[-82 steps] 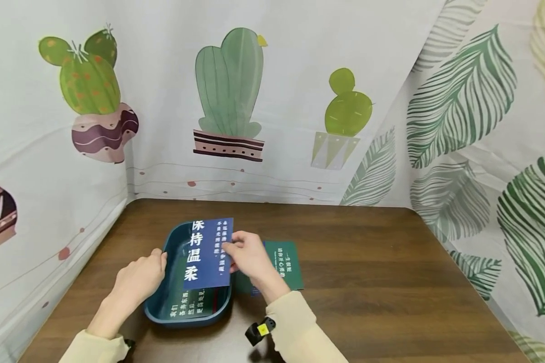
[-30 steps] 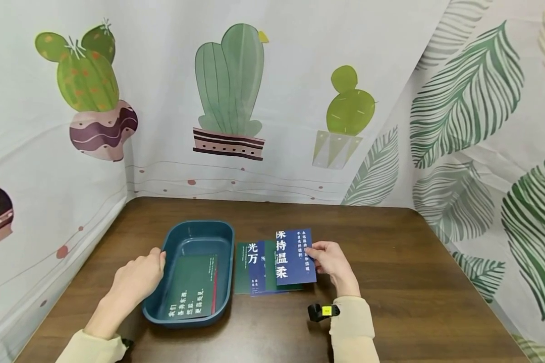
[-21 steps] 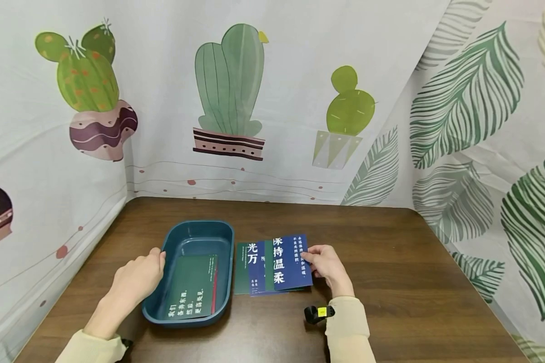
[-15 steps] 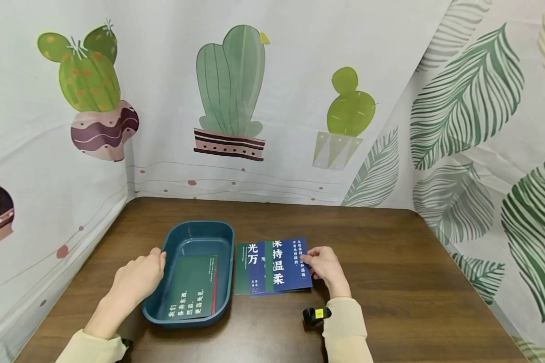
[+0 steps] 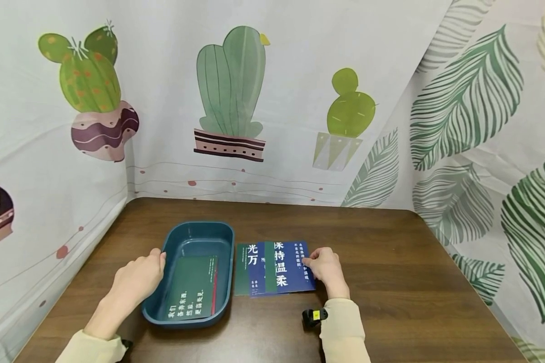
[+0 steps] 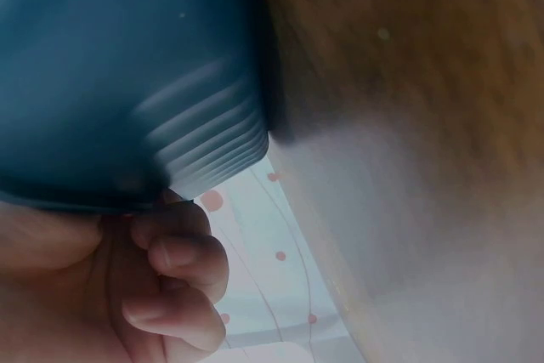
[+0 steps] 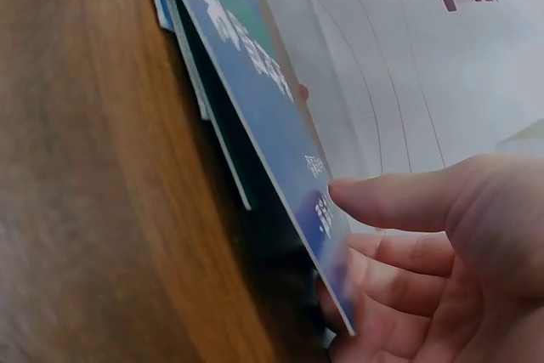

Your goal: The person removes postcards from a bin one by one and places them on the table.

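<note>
My left hand (image 5: 141, 275) grips the left rim of a dark blue plastic tray (image 5: 199, 246); its curled fingers show beneath the rim in the left wrist view. Inside the tray lies a green card (image 5: 186, 285) with white writing, a red strip showing along its right side. My right hand (image 5: 328, 269) pinches the right edge of a blue card (image 5: 295, 280) with white characters. That card overlaps a row of cards on the table, among them a green card (image 5: 242, 282) and another blue card (image 5: 256, 272). In the right wrist view, its held edge (image 7: 319, 240) is raised above the cards beneath.
The brown wooden table (image 5: 390, 282) extends right of the right hand. Behind it hangs a white cloth (image 5: 295, 101) printed with cacti and leaves. A black wrist strap (image 5: 312, 318) with a yellow tag sits by the right sleeve.
The blue card, earlier above the tray in my right hand, has moved right and been lowered over the row of cards. Lately it shifted slightly nearer me. My left hand has stayed on the rim.
</note>
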`<state>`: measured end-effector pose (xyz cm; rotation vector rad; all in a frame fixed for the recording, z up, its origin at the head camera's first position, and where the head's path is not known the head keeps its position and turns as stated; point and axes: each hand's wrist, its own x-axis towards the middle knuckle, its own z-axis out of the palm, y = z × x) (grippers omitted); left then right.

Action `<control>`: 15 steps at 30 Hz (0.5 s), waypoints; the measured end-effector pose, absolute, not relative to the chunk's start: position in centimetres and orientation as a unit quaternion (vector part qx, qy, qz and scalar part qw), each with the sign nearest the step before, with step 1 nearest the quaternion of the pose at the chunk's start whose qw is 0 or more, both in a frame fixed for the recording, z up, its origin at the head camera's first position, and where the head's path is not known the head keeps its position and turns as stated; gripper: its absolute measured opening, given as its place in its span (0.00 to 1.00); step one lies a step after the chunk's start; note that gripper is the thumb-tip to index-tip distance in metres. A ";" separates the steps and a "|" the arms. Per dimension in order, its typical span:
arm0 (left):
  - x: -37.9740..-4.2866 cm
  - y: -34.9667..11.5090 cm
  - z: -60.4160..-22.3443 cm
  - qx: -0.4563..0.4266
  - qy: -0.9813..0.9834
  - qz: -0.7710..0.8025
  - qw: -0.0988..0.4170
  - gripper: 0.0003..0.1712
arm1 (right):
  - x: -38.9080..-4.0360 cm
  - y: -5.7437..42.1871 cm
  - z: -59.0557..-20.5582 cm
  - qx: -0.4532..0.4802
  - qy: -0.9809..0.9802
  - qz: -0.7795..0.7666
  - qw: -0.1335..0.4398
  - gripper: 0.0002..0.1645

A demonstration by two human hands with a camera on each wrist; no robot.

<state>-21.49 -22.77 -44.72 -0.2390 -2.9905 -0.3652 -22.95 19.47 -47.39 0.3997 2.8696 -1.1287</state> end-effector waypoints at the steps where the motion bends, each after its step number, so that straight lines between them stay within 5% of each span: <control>1: -21.5 -22.8 -44.7 -0.079 -0.988 -0.120 0.059 0.17 | -22.9 19.5 -47.3 0.130 0.926 -0.355 0.017 0.11; 15: -21.5 -22.6 -44.4 -0.073 -0.989 -0.118 0.046 0.17 | -22.8 18.9 -46.9 0.132 0.947 -0.294 0.013 0.13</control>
